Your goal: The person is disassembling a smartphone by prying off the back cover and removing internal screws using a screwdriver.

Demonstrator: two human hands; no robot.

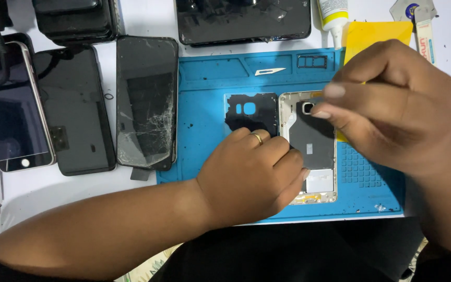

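The opened gold-framed phone (309, 149) lies on the blue silicone mat (204, 115) – its black inner cover (250, 112) already off beside it; left hand (251, 175) steadies it with fingers curled, right hand (392, 104) fingers pinching a thin tool at the camera.

mat (210, 83): matt blue rubber | phone frame (287, 112): pale metal | cracked screen (146, 104): glossy glass

White table (147, 18) under blue mat (204, 104)
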